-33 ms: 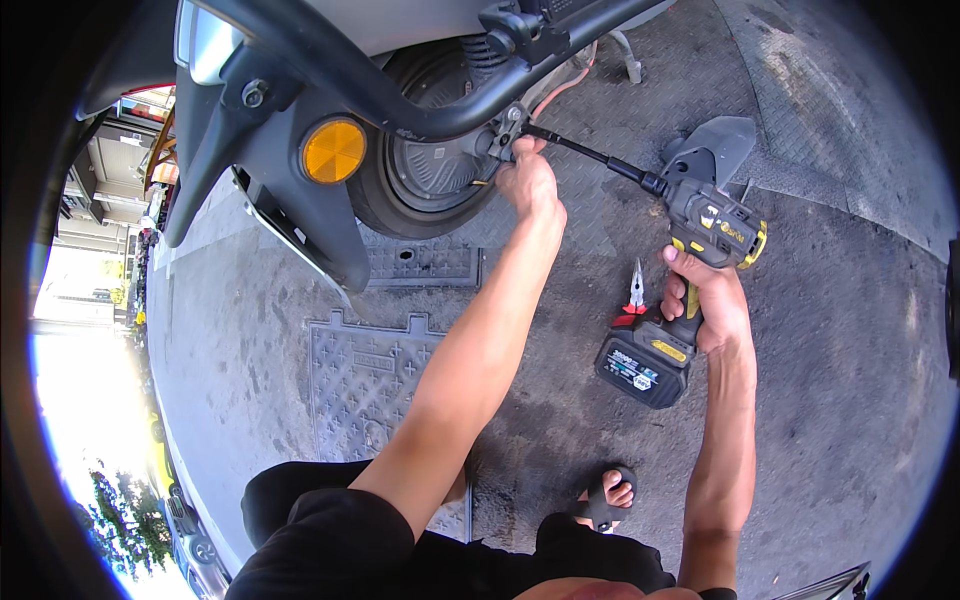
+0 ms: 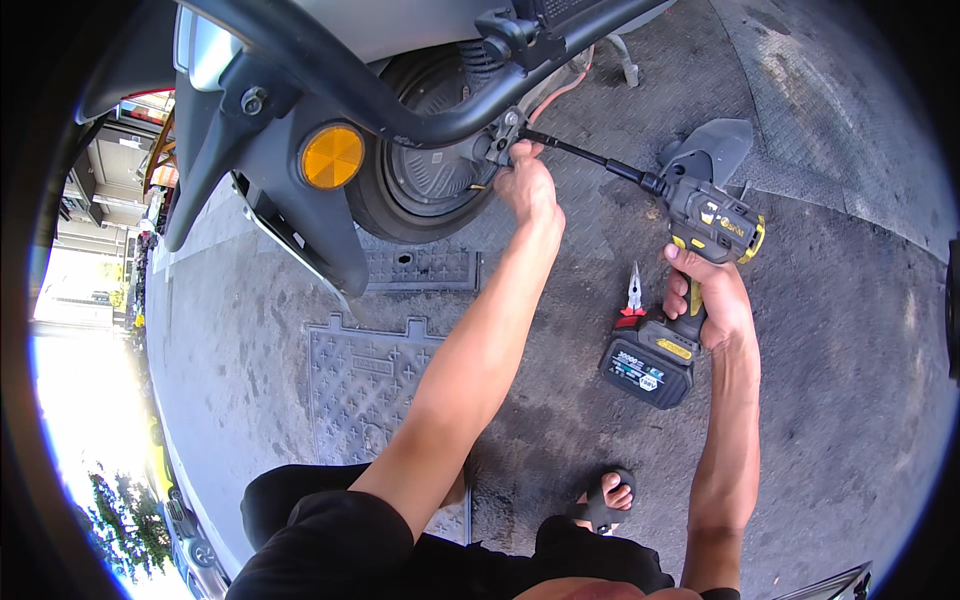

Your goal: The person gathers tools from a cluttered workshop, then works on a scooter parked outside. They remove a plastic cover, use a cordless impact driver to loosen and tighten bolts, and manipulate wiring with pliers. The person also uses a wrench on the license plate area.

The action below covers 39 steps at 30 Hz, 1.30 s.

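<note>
The left hand (image 2: 525, 185) is stretched well forward on a nearly straight arm, its fingers curled shut around the tip of the long black bit (image 2: 580, 152) just where that bit meets the axle fitting (image 2: 497, 140) of the scooter's rear wheel (image 2: 425, 165). The knuckles face up and the thumb lies on the far side, against the fitting.

The right hand (image 2: 708, 300) sits lower and to the right of the left hand, well apart from it, with the forearm coming up almost vertically from the lower edge. Its fingers are clamped around the grip of a cordless impact driver (image 2: 695, 260), grey and black with yellow trim; the index finger rests at the trigger. The tool's battery pack (image 2: 645, 368) hangs just below this hand, and the bit runs from the tool's nose up and to the left, to the left hand.

Just left of the right hand, a pair of red-handled pliers (image 2: 632, 297) lies on the concrete floor (image 2: 850, 330). Left of the left hand, an orange round reflector (image 2: 332, 156) sits on the dark mudguard. Under the left forearm, a patterned metal cover (image 2: 370, 385) is set in the floor. Near the lower edge, a sandalled foot (image 2: 603, 503) shows between the 2 arms.
</note>
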### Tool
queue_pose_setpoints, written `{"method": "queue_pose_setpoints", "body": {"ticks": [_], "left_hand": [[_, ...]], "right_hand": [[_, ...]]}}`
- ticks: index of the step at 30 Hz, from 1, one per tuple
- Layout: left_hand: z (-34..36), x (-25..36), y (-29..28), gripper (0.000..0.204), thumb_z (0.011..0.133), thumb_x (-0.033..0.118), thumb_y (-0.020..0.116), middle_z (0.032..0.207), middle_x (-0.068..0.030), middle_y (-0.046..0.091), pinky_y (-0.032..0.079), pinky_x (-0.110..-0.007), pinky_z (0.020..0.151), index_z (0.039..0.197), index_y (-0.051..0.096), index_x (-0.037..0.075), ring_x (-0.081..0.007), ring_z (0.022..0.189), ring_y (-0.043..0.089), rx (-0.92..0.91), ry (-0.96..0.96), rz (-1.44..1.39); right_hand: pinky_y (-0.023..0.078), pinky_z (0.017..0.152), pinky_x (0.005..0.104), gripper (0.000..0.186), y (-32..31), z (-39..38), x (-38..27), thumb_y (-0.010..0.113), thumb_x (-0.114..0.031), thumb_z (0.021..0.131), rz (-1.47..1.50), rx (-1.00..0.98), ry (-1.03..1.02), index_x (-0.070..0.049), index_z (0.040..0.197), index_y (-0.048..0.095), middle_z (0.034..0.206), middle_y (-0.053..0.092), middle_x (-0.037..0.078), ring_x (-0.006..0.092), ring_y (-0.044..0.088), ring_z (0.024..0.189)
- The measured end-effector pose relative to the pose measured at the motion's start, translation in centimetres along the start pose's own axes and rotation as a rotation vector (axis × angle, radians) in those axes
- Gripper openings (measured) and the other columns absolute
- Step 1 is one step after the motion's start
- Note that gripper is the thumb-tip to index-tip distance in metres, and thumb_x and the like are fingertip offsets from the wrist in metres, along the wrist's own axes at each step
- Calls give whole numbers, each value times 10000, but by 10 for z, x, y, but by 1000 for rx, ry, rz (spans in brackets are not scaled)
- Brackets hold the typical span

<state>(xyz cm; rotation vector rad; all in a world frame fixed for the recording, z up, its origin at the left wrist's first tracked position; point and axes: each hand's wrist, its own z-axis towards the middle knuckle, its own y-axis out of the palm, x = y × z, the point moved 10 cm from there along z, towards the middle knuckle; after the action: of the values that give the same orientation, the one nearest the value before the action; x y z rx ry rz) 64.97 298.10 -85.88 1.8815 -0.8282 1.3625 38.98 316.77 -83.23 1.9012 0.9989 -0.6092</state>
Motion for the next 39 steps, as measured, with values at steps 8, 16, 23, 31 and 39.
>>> {"method": "queue_pose_setpoints", "body": {"ticks": [8,16,23,31,39], "left_hand": [[-15,2,2,302,989,303,669,881,-43,646,443,-330,736,936,687,7,-149,772,547,-1,24,-112],[-20,-2,9,360,1070,410,588,832,2,602,402,-269,588,971,646,68,-97,694,535,-86,23,-113],[-28,2,7,373,1092,456,539,897,-2,638,433,-300,632,1018,635,104,-114,734,562,-153,-78,-26],[-34,6,7,359,1095,435,524,1017,-31,667,465,-350,729,1114,645,97,-163,856,595,-314,-151,-40],[-48,-2,31,397,1083,272,531,1240,-194,640,547,-484,1069,1262,558,-81,-338,1178,658,-451,-355,-610]], "right_hand": [[417,470,311,128,-7,17,-34,803,-90,941,-226,-83,-97,-31,976,695,674,566,19,123,515,540],[434,515,294,122,1,7,-3,811,-98,935,-227,-38,-127,-17,979,732,726,626,15,114,551,562],[434,506,327,147,17,-9,26,790,-85,939,135,-88,120,-56,1007,662,674,556,14,154,518,514],[425,489,323,106,13,1,29,786,-60,943,47,-26,-66,-50,976,686,685,567,16,136,514,530],[427,508,340,158,13,1,57,762,-131,973,236,18,93,-72,990,616,690,516,20,157,480,507]]}}
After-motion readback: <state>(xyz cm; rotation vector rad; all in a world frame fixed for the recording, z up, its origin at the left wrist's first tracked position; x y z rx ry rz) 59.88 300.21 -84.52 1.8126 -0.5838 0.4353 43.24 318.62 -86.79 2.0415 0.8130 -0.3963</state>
